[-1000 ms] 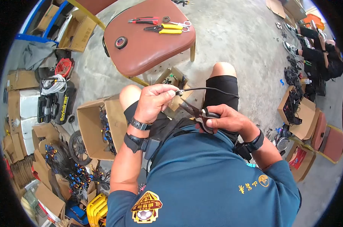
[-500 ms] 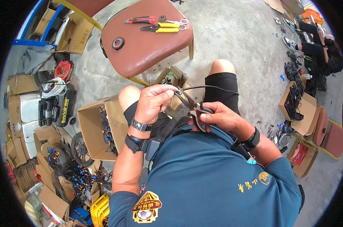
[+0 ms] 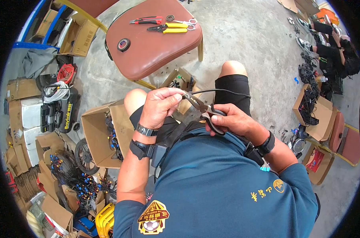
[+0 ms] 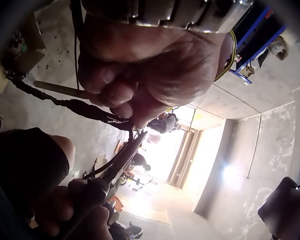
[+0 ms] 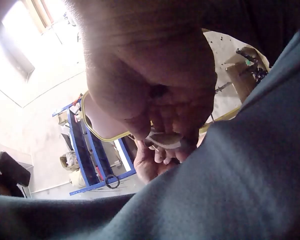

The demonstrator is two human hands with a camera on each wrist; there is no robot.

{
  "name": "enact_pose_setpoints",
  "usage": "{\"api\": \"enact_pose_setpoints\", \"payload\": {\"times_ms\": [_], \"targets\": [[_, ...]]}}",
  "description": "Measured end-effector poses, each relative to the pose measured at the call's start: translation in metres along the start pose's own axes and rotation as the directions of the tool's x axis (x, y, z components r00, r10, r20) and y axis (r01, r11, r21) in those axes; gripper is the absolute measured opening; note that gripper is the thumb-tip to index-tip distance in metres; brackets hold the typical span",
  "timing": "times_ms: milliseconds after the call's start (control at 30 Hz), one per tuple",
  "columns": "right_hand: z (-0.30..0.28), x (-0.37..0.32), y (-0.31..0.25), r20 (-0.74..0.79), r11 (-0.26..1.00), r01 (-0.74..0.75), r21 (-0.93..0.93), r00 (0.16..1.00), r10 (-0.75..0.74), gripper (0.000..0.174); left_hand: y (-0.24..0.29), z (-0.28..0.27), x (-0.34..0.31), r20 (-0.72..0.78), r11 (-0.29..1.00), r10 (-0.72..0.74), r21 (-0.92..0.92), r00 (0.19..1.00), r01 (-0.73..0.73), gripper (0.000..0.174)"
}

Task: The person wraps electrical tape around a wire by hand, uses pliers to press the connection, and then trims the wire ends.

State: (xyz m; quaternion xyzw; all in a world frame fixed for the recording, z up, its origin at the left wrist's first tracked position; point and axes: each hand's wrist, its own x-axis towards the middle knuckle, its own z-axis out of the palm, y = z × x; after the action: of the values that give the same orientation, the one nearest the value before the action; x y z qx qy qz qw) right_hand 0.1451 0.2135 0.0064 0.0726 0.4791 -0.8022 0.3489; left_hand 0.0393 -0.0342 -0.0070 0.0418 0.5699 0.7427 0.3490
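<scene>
In the head view my left hand [image 3: 161,107] pinches the end of a black cable [image 3: 223,91] between thumb and fingers over my lap. The cable runs right across my knee. My right hand [image 3: 236,122] grips pliers [image 3: 199,104] with dark handles, pointing up and left. Their jaw tips are right at the cable end, beside the left fingertips. In the left wrist view the pliers [image 4: 121,162] rise to the pinched end, and a thick dark taped-looking cable [image 4: 65,102] leads away. The right wrist view shows the palm around a handle [image 5: 165,139].
A brown padded chair [image 3: 156,47] ahead bears yellow-handled wire strippers [image 3: 176,28], a red utility knife [image 3: 148,20], scissors [image 3: 191,23] and a tape roll [image 3: 124,45]. An open cardboard box [image 3: 98,139] stands at left. Another person [image 3: 338,51] sits at far right.
The pliers have moved up and left, so their tips now meet the cable end at the left fingertips. My left hand keeps its pinch, nearly still.
</scene>
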Motion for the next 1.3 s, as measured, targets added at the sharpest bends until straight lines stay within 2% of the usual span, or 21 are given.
{"api": "enact_pose_setpoints", "payload": {"times_ms": [100,133,167,200,233,267,300,333,400,433,533,567,633,667,700,733,833,933,1000,1233,1300], "targets": [[-0.011,-0.002,-0.007,0.029,0.987,-0.005,-0.162,1.000,0.010,0.021,0.010,-0.005,-0.002,0.005,0.979,-0.071,0.192,0.997,0.069,0.018],[-0.010,-0.007,-0.021,-0.005,0.948,-0.036,-0.316,0.999,0.036,0.022,0.012,-0.006,-0.001,0.048,0.962,-0.031,0.272,0.998,0.016,0.018],[-0.007,-0.012,-0.043,-0.027,0.845,-0.046,-0.532,0.999,0.038,0.024,0.013,-0.006,0.000,0.093,0.938,0.006,0.345,0.996,-0.038,0.018],[-0.005,-0.017,-0.061,-0.048,0.696,-0.059,-0.715,0.998,0.036,0.027,0.013,-0.005,0.000,0.141,0.905,0.036,0.415,0.989,-0.092,0.018],[-0.010,-0.019,-0.070,0.067,0.409,0.103,-0.907,0.993,-0.101,0.032,0.012,-0.003,0.000,0.161,0.907,-0.003,0.416,0.987,-0.065,0.018],[0.003,-0.024,-0.092,0.018,0.167,0.026,-0.986,0.999,-0.049,0.024,0.011,-0.001,0.001,0.183,0.907,-0.044,0.419,0.982,-0.037,0.018],[0.011,-0.026,-0.106,0.140,-0.174,0.115,-0.978,0.980,-0.140,0.023,0.011,0.001,0.001,0.206,0.906,-0.088,0.423,0.975,-0.008,0.018],[0.016,-0.028,-0.114,0.278,-0.498,0.154,-0.853,0.943,-0.185,0.024,0.012,0.005,0.000,0.200,0.892,-0.046,0.448,0.979,-0.050,0.017],[0.024,-0.028,-0.127,0.337,-0.551,0.156,-0.820,0.909,-0.244,0.022,0.016,0.011,0.004,0.205,0.855,0.047,0.497,0.978,-0.145,0.017],[0.025,-0.027,-0.133,0.379,-0.589,0.163,-0.791,0.887,-0.264,0.021,0.018,0.011,0.003,0.192,0.869,0.035,0.479,0.981,-0.125,0.017],[0.011,-0.024,-0.127,0.224,-0.434,0.117,-0.893,0.953,-0.203,0.021,0.017,0.005,0.000,0.147,0.854,0.092,0.497,0.985,-0.154,0.017],[0.007,-0.028,-0.123,0.164,-0.322,0.093,-0.942,0.966,-0.202,0.020,0.019,0.003,-0.004,0.100,0.870,0.065,0.481,0.993,-0.106,0.017],[-0.003,-0.031,-0.120,-0.035,0.078,-0.028,-0.997,0.995,-0.088,0.020,0.028,-0.004,-0.012,-0.001,0.895,-0.006,0.445,1.000,0.006,0.019],[-0.008,-0.033,-0.116,-0.110,0.269,-0.108,-0.957,0.994,0.008,0.020,0.016,-0.009,-0.013,-0.022,0.897,0.107,0.434,0.994,-0.087,0.021],[-0.026,-0.030,-0.092,-0.082,0.511,-0.060,-0.858,0.996,-0.022,0.021,0.016,-0.010,-0.013,-0.013,0.914,0.110,0.395,0.994,-0.096,0.022],[-0.030,-0.026,-0.071,-0.133,0.768,-0.096,-0.633,0.991,0.015,0.018,0.016,-0.011,-0.014,0.003,0.930,0.118,0.351,0.993,-0.111,0.022],[-0.014,-0.017,-0.050,-0.126,0.885,-0.158,-0.439,0.986,0.114,0.019,0.021,-0.002,-0.013,-0.030,0.953,0.086,0.295,0.996,-0.073,0.021],[-0.013,-0.008,-0.026,0.002,0.961,-0.060,-0.269,0.998,0.063,0.023,0.021,-0.001,-0.010,-0.010,0.974,0.060,0.219,0.998,-0.056,0.021],[-0.011,-0.005,-0.016,0.024,0.979,-0.041,-0.199,0.999,0.046,0.025,0.010,-0.001,-0.005,-0.023,0.981,0.136,0.146,0.990,-0.131,0.021],[-0.009,0.001,-0.001,0.039,0.997,-0.032,-0.067,0.999,0.035,0.027,0.006,0.004,-0.003,-0.041,0.969,0.202,0.151,0.979,-0.193,0.014],[-0.010,0.004,0.001,0.040,0.997,-0.015,-0.071,0.999,0.018,0.027,0.006,0.004,-0.002,-0.029,0.980,0.149,0.140,0.988,-0.144,0.013]]}}
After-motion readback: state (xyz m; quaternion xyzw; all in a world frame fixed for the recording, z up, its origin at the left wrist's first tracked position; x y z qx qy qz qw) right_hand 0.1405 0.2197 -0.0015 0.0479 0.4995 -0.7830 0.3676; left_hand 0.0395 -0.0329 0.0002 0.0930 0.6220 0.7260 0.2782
